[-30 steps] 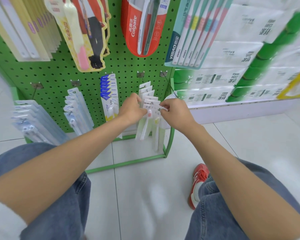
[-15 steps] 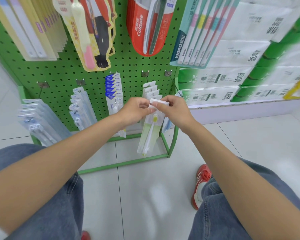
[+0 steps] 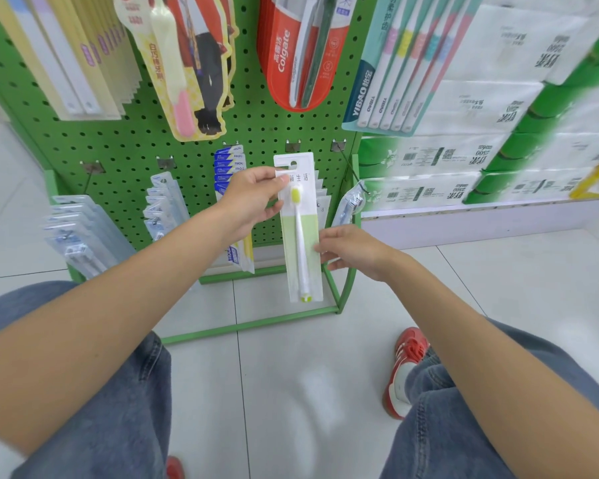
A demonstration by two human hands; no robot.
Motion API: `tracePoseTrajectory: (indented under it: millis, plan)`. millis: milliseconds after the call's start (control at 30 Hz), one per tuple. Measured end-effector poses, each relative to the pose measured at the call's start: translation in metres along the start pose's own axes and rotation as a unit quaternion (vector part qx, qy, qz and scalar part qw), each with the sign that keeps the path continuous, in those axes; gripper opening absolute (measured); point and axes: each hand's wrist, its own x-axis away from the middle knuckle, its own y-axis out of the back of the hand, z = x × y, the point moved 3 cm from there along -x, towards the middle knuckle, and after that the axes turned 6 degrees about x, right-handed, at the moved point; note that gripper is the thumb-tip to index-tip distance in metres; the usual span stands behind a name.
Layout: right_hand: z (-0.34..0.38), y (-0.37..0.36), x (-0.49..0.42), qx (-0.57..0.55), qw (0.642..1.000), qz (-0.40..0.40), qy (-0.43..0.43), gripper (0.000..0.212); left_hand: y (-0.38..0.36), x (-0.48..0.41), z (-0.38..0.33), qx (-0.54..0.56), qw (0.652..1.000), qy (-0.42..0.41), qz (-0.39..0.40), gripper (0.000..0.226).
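Holding toothbrush pack [image 3: 300, 236] before pegboard's [image 3: 118, 146] spare packs [image 3: 322, 195]: left hand [image 3: 253, 205] pinching its top, relaxed right hand [image 3: 353, 252] touching its edge.

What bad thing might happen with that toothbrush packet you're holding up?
1. The left hand pinches the toothbrush pack only near its top, and the right hand just meets its lower edge, so it might slip and drop onto the floor tiles.
2. The other packs hang right behind it on the pegboard; a bump could perhaps knock some loose.
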Motion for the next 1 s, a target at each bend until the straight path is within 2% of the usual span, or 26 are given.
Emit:
tracePoseTrajectory:
  millis: [100, 200, 300, 433, 533, 633, 733, 800, 933, 1000]
  plan:
    - [-0.009, -0.009, 0.003, 0.077, 0.996, 0.031, -0.027, 0.023, 0.002, -0.001, -0.002, 0.009, 1.0, 0.0, -0.014, 0.018]
    - [-0.018, -0.02, 0.005, 0.123, 0.989, 0.066, -0.039, 0.009, 0.003, -0.002, -0.004, 0.009, 1.0, -0.003, -0.011, 0.024]
    - [-0.02, -0.028, 0.007, 0.127, 0.988, 0.087, -0.028, 0.01, 0.002, -0.002, -0.005, 0.003, 1.0, -0.006, -0.006, 0.029]
    - [-0.015, -0.031, 0.012, 0.15, 0.986, 0.074, -0.012, 0.031, 0.001, -0.001, -0.008, 0.01, 1.0, -0.012, -0.004, 0.025]
    - [-0.012, -0.036, 0.014, 0.169, 0.983, 0.069, 0.008, 0.03, -0.002, 0.003, -0.013, 0.001, 0.999, -0.03, 0.027, 0.021]
    - [-0.01, -0.044, 0.012, 0.183, 0.98, 0.056, 0.046, 0.024, -0.01, 0.01, -0.019, -0.036, 0.995, -0.065, 0.061, 0.029]
    - [-0.009, -0.048, 0.01, 0.215, 0.973, 0.025, 0.076, 0.042, -0.012, 0.015, -0.022, -0.14, 0.982, -0.119, 0.053, 0.036]
    - [-0.01, -0.05, 0.009, 0.218, 0.972, 0.015, 0.081, 0.063, -0.012, 0.017, -0.022, -0.188, 0.972, -0.135, 0.044, 0.04]
    - [-0.015, -0.052, 0.008, 0.182, 0.981, 0.048, 0.049, 0.093, -0.013, 0.016, -0.02, -0.208, 0.97, -0.117, 0.049, 0.046]
    - [-0.017, -0.052, 0.008, 0.157, 0.985, 0.061, 0.04, 0.101, -0.014, 0.016, -0.019, -0.214, 0.968, -0.122, 0.053, 0.037]
